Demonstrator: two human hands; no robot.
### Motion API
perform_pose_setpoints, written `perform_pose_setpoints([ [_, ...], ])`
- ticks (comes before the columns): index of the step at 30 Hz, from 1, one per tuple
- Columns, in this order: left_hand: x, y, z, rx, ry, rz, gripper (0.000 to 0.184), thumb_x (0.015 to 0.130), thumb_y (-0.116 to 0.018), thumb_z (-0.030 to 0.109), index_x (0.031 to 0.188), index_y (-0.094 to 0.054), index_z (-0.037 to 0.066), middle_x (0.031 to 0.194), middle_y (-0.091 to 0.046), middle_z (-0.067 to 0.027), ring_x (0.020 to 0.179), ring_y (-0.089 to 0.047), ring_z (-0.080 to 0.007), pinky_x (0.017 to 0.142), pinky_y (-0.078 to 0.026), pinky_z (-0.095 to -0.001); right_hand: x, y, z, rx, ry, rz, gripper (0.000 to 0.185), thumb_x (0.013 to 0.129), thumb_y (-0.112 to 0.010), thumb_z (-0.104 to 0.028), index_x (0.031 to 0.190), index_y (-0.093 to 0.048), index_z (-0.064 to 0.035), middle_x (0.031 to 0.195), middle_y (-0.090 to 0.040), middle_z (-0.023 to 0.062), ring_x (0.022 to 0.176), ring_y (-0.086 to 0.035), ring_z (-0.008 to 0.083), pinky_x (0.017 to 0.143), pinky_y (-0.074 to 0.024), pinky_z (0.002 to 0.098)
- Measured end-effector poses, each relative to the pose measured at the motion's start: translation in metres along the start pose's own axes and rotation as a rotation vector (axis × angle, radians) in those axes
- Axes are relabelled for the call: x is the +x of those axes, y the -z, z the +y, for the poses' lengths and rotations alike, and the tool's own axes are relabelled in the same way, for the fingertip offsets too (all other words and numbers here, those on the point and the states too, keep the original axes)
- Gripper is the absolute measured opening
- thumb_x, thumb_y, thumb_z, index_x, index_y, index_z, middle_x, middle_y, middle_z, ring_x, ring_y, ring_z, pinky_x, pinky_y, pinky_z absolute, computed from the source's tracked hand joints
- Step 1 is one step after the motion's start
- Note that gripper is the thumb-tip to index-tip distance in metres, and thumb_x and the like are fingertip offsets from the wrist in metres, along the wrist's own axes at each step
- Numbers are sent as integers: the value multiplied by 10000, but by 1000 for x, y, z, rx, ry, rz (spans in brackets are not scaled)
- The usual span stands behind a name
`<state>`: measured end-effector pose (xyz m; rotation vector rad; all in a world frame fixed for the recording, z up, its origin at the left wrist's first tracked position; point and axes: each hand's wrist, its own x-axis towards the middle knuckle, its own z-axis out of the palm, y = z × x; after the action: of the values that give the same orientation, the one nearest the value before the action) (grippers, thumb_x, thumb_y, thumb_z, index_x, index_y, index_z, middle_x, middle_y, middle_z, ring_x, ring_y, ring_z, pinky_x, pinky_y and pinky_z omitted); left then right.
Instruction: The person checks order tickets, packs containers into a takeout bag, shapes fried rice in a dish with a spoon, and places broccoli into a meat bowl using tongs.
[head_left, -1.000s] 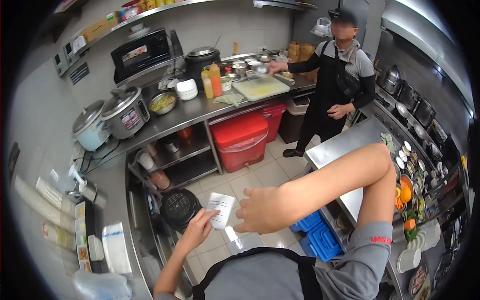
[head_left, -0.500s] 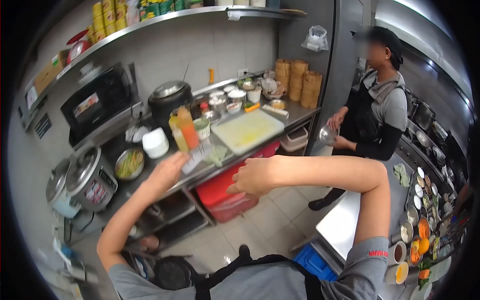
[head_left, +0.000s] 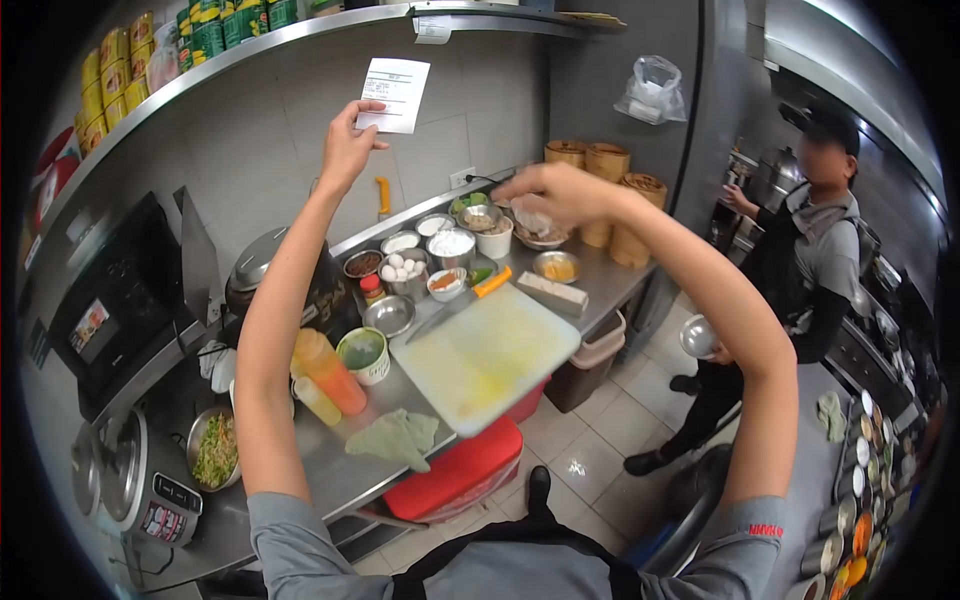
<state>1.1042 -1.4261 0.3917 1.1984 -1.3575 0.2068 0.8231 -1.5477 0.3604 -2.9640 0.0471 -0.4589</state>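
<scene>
The left hand (head_left: 348,148) is raised high, its thumb and fingers clamped on the lower left part of a white printed slip (head_left: 402,92); the slip is in front of the tiled wall, just below the shelf (head_left: 330,24) in this view, its print facing the camera; a second paper (head_left: 433,31) hangs from the shelf's edge, to the right of the slip. The right hand (head_left: 560,193) is well apart from the left, stretched out in front of the bamboo steamers (head_left: 640,225); it is blurred, so I cannot tell whether its fingers close on anything. Below, the metal surface (head_left: 338,468) carries a cutting board (head_left: 495,355) with an orange-handled knife (head_left: 490,284) at its far edge, a bowl of eggs (head_left: 402,268), squeeze bottles (head_left: 330,372) and a green cloth (head_left: 393,438); to the right, a co-worker (head_left: 815,260) holds a metal bowl (head_left: 697,337).
</scene>
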Motion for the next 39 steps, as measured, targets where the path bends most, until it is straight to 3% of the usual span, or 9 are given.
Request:
perform_pose_setpoints([
  [11,164,-63,-103,22,70,132,347,813,-434,-71,1125,-554,22,1170,-514,-120,928,-567,-142,720,-536,-245,297,77,224,997,-56,554,295,862,-484,-152,1136,-587,-181,1298,-432,70,1233,-301,226,973,-259,446],
  [18,219,-107,-130,43,72,97,371,808,-444,-71,1164,-518,2,1213,-473,-139,963,-562,-174,768,-536,-262,360,78,291,1374,64,661,279,782,-540,-3,1036,-628,-77,1104,-569,55,1057,-465,206,954,-323,418],
  [20,227,-125,-137,17,105,81,368,806,-449,-69,1163,-513,-12,1220,-466,-144,974,-559,-182,774,-534,-263,346,80,317,1392,-24,803,242,728,-522,92,933,-629,19,965,-609,109,811,-582,181,782,-515,351],
  [28,291,-162,-153,-19,69,137,420,783,-433,-81,1203,-439,-69,1234,-425,-230,922,-598,-220,812,-519,-265,342,117,375,1322,9,898,248,755,-491,107,978,-592,65,985,-582,162,820,-584,212,778,-519,349],
  [30,313,-165,-172,-178,42,140,390,755,-449,-84,1141,-504,-67,1141,-514,-237,834,-635,-257,665,-522,-276,350,121,383,1405,87,848,311,771,-499,62,1079,-540,58,1044,-559,129,899,-553,210,876,-451,436],
  [32,296,-163,-156,-12,-48,19,380,784,-509,-33,1163,-488,-25,1107,-537,-155,903,-597,-225,739,-542,-287,351,125,407,1461,95,669,368,785,-560,-74,1150,-515,-64,1040,-555,67,967,-495,169,810,-412,382],
  [34,255,-160,-135,209,-183,148,429,645,-716,211,999,-572,16,726,-625,-93,701,-615,-213,605,-515,-296,340,122,388,1257,-71,871,370,783,-578,-162,1140,-513,-88,1025,-541,65,947,-493,194,766,-400,327],
  [36,247,-167,-168,634,-528,142,702,561,-740,411,1090,-536,-3,1078,-550,-203,1037,-492,-300,883,-405,-364,322,126,378,1268,5,855,458,776,-592,-136,1201,-436,-70,1145,-476,101,1065,-437,234,860,-371,383],
  [39,244,-179,-178,603,-338,-278,902,483,-746,533,1075,-493,-98,1108,-479,-263,1055,-432,-365,907,-357,-403,321,132,353,1345,252,923,523,852,-529,-164,1288,-280,-19,1255,-387,174,1207,-337,299,990,-291,450],
])
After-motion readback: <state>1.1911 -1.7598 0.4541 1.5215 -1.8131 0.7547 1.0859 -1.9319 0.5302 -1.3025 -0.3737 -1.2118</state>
